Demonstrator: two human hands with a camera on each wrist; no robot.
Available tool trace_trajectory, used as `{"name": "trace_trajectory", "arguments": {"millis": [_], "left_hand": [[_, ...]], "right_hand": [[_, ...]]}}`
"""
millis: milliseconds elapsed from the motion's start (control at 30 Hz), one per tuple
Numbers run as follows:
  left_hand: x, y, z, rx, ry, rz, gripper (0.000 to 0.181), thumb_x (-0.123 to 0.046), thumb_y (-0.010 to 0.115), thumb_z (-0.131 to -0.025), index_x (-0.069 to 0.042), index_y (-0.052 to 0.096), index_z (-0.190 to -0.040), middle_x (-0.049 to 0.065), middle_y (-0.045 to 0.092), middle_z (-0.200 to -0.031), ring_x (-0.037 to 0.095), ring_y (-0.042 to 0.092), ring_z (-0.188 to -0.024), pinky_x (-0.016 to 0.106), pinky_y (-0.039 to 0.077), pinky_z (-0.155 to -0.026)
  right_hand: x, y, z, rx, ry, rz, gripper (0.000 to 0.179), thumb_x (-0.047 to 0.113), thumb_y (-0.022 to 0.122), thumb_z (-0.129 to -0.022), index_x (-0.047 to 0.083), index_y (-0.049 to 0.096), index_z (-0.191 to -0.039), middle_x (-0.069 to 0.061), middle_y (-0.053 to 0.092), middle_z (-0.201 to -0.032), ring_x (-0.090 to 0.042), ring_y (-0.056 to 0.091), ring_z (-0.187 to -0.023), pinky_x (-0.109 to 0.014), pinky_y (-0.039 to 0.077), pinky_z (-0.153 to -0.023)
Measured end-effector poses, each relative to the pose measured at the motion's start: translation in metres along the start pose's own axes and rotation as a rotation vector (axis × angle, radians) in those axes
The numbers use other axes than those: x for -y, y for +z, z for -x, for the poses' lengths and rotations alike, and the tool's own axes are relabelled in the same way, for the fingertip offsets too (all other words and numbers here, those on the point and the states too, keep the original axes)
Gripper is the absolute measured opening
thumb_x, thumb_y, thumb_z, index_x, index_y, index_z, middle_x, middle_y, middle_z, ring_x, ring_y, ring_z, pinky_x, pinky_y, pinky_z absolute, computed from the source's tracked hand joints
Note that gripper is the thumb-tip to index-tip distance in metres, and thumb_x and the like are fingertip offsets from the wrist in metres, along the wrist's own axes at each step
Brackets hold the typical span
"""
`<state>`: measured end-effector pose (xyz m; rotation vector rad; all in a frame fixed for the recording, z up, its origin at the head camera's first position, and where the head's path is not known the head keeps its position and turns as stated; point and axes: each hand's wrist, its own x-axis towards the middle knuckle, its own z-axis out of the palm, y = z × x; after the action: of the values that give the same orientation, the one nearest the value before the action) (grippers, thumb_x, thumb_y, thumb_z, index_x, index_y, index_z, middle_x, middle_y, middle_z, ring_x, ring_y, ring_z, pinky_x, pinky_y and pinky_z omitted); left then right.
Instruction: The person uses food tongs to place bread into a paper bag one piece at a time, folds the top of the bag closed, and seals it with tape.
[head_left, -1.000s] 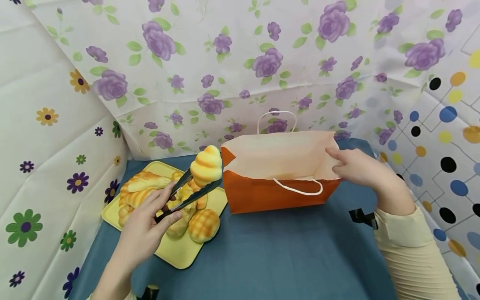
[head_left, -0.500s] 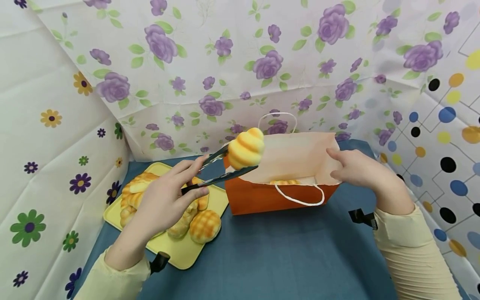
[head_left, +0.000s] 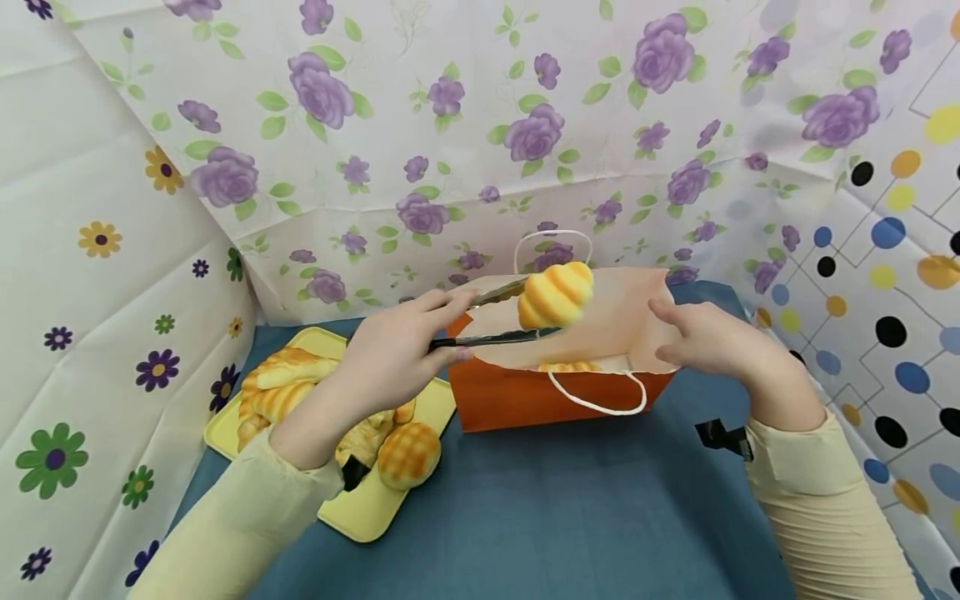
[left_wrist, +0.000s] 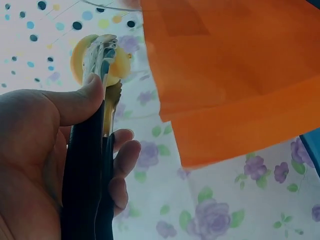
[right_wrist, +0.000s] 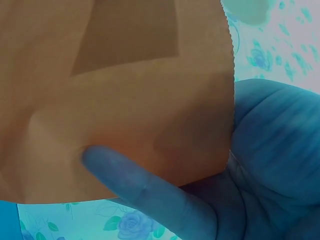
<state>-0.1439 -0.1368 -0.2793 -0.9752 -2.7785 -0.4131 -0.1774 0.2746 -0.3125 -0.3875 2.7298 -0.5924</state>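
Note:
My left hand (head_left: 397,346) grips a pair of food tongs (head_left: 491,340) with dark handles. Between the tongs' tips is a yellow, swirl-ridged bread roll (head_left: 557,296), held over the open mouth of an orange paper bag (head_left: 547,402). In the left wrist view the thumb presses one tong handle (left_wrist: 82,165) while the fingers curl round the other. My right hand (head_left: 716,340) pinches the bag's right side at the rim. One finger (right_wrist: 145,185) lies along the outside of the paper in the right wrist view. Another piece of bread (head_left: 570,367) shows inside the bag.
A yellow tray (head_left: 360,521) at the left bears several breads, among them a round checkered bun (head_left: 408,455), partly covered by my left forearm. White cord handles (head_left: 600,406) hang at the bag's front and stand at its back. Flowered sheets surround the blue tabletop (head_left: 555,517).
My left hand has carried the bread roll in the tongs rightward from above the tray to over the bag's mouth. The right hand has stayed at the bag's right rim.

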Motion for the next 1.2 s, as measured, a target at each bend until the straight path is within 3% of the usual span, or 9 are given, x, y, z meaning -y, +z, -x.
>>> {"name": "trace_trajectory", "arguments": {"millis": [67, 133, 267, 367, 500, 600, 833, 967, 1200], "left_hand": [[-0.003, 0.002, -0.010, 0.016, 0.018, -0.029, 0.071, -0.038, 0.077, -0.101, -0.019, 0.049, -0.163, 0.005, 0.062, -0.149, 0.020, 0.069, -0.087, 0.037, 0.053, -0.068], [-0.006, 0.005, -0.020, 0.037, 0.035, -0.062, 0.069, -0.038, 0.076, -0.101, -0.019, 0.051, -0.162, 0.004, 0.060, -0.152, 0.021, 0.072, -0.091, 0.037, 0.054, -0.069], [-0.010, 0.011, -0.034, 0.081, 0.065, -0.118, 0.066, -0.040, 0.075, -0.101, -0.019, 0.054, -0.160, 0.002, 0.058, -0.154, 0.020, 0.072, -0.090, 0.034, 0.052, -0.063], [-0.011, 0.017, -0.040, 0.118, 0.075, -0.149, 0.067, -0.040, 0.077, -0.100, -0.020, 0.054, -0.160, 0.001, 0.062, -0.146, 0.018, 0.068, -0.090, 0.032, 0.049, -0.061], [-0.015, 0.024, -0.046, 0.170, 0.080, -0.206, 0.069, -0.042, 0.080, -0.098, -0.021, 0.056, -0.159, -0.001, 0.066, -0.130, 0.017, 0.063, -0.092, 0.032, 0.052, -0.066], [-0.020, 0.025, -0.050, 0.196, 0.096, -0.252, 0.066, -0.041, 0.081, -0.097, -0.023, 0.059, -0.156, -0.002, 0.067, -0.124, 0.017, 0.063, -0.093, 0.034, 0.055, -0.072], [-0.032, 0.024, -0.065, 0.255, 0.122, -0.365, 0.064, -0.041, 0.081, -0.098, -0.022, 0.059, -0.155, 0.000, 0.067, -0.115, 0.019, 0.065, -0.097, 0.036, 0.056, -0.076], [-0.037, 0.028, -0.082, 0.300, 0.108, -0.464, 0.063, -0.046, 0.078, -0.099, -0.024, 0.059, -0.154, 0.001, 0.067, -0.122, 0.020, 0.068, -0.099, 0.038, 0.058, -0.070], [-0.045, 0.051, -0.104, 0.430, 0.081, -0.557, 0.034, -0.037, 0.069, -0.106, -0.024, 0.071, -0.137, -0.002, 0.070, -0.127, 0.022, 0.071, -0.102, 0.046, 0.060, -0.082]], "right_hand": [[0.000, 0.001, -0.001, 0.007, 0.001, -0.010, 0.079, 0.015, 0.066, -0.100, -0.006, 0.028, -0.166, -0.024, 0.069, -0.106, -0.027, 0.055, -0.069, -0.043, 0.050, -0.069], [0.000, 0.001, -0.002, 0.014, 0.006, -0.024, 0.081, 0.013, 0.066, -0.098, -0.005, 0.027, -0.166, -0.015, 0.062, -0.087, -0.020, 0.037, -0.056, -0.039, 0.041, -0.060], [0.000, 0.003, -0.002, 0.001, -0.004, -0.012, 0.085, 0.014, 0.072, -0.095, -0.005, 0.028, -0.166, -0.026, 0.069, -0.111, -0.022, 0.049, -0.067, -0.041, 0.046, -0.066], [0.001, 0.005, -0.001, 0.002, -0.014, -0.008, 0.090, 0.015, 0.077, -0.093, -0.006, 0.028, -0.166, -0.023, 0.070, -0.113, -0.024, 0.055, -0.075, -0.041, 0.049, -0.071], [0.002, 0.006, 0.000, 0.002, -0.020, -0.014, 0.095, 0.016, 0.082, -0.090, -0.006, 0.028, -0.165, -0.015, 0.070, -0.100, -0.025, 0.058, -0.076, -0.042, 0.053, -0.072], [0.002, 0.006, 0.001, -0.012, -0.025, 0.000, 0.096, 0.016, 0.084, -0.088, -0.007, 0.030, -0.164, -0.019, 0.072, -0.115, -0.027, 0.061, -0.088, -0.043, 0.055, -0.075], [0.004, 0.003, 0.002, 0.008, -0.023, 0.004, 0.097, 0.015, 0.083, -0.088, -0.007, 0.028, -0.165, -0.008, 0.069, -0.097, -0.022, 0.054, -0.070, -0.040, 0.050, -0.069], [0.004, 0.002, 0.003, 0.002, -0.031, 0.006, 0.096, 0.014, 0.083, -0.088, -0.008, 0.029, -0.164, -0.010, 0.071, -0.103, -0.022, 0.055, -0.071, -0.041, 0.051, -0.070], [0.004, 0.004, 0.002, -0.005, -0.030, 0.002, 0.095, 0.013, 0.083, -0.088, -0.008, 0.031, -0.164, -0.018, 0.072, -0.112, -0.023, 0.056, -0.072, -0.041, 0.054, -0.070]]}}
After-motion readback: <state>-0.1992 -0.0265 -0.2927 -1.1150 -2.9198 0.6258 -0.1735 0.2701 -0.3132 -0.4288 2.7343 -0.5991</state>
